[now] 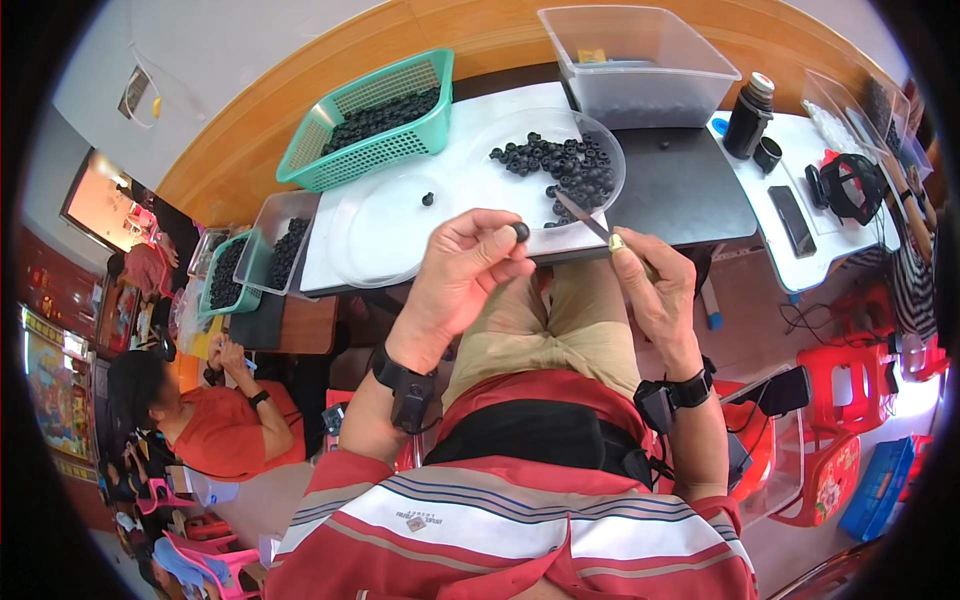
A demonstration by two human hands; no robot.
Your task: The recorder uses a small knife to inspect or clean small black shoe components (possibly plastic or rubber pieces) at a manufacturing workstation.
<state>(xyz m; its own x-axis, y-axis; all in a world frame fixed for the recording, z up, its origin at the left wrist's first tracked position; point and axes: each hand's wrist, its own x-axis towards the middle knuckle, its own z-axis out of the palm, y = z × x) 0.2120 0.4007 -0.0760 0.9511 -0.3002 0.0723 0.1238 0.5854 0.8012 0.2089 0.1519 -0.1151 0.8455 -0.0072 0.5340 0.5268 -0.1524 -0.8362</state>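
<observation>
My left hand (455,270) pinches a small black round part (521,232) between thumb and fingertips, above the table's near edge. A knife (583,214) is gripped in my right hand (655,295), its narrow blade slanting up and left over the rim of a round clear tray (619,150). Loose black parts (575,165) of the same sort lie heaped in that tray, some showing a hole. To its left, a second shallow clear tray (345,235) holds one single black part (428,199). The knife's blade and the held part are apart.
Behind the trays stand a green basket (300,165) of black parts and a clear plastic bin (650,75). Rightward are a thermos (748,115), a phone (792,221) and a black cap-like item (853,188). Another person (235,430) sits at left, near more filled containers (268,240).
</observation>
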